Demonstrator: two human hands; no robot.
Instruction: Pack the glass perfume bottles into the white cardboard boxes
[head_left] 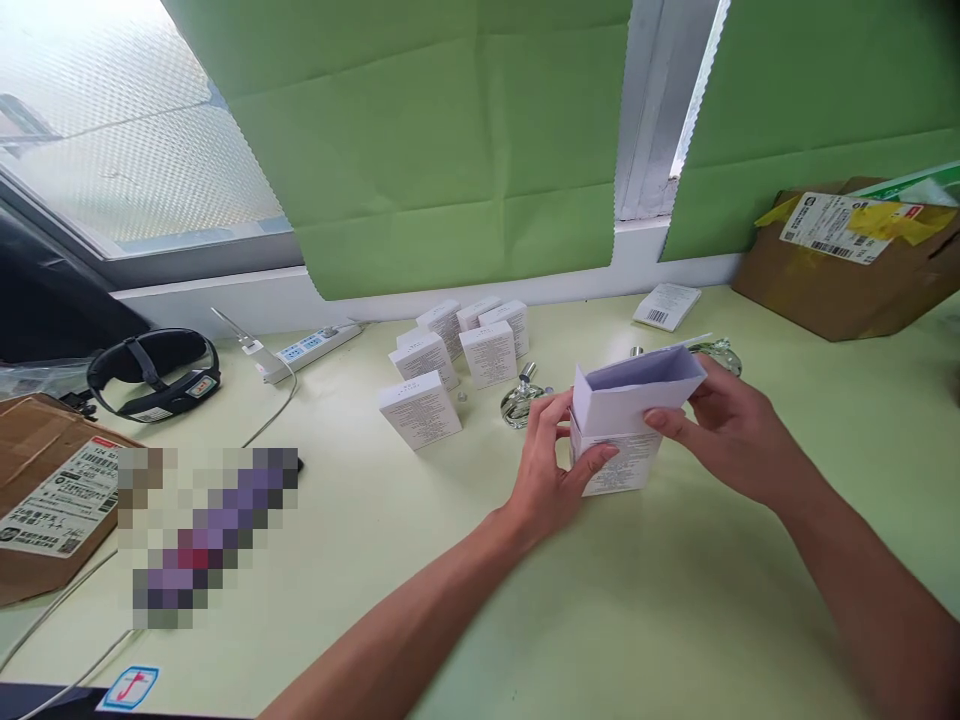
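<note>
A small white printed carton (619, 466) stands upright on the table between my hands. A plain white paper sleeve (616, 408), hollow at the top, sticks up out of its open end. My left hand (553, 460) is wrapped round the carton's left side, thumb on its front. My right hand (724, 425) pinches the sleeve at its right side, thumb on the front; its other fingers are partly hidden behind. Just left of the carton lies a glass perfume bottle (517, 405) with a silver neck. More glass (720, 352) shows behind my right hand.
Several white printed cartons (420, 410) stand grouped at the back centre. A flat white packet (667, 306) lies near the wall. Brown cardboard boxes (840, 280) sit at both sides. A power strip (319, 345), a black headband device (157, 380) and cables are on the left, beside a pixelated item.
</note>
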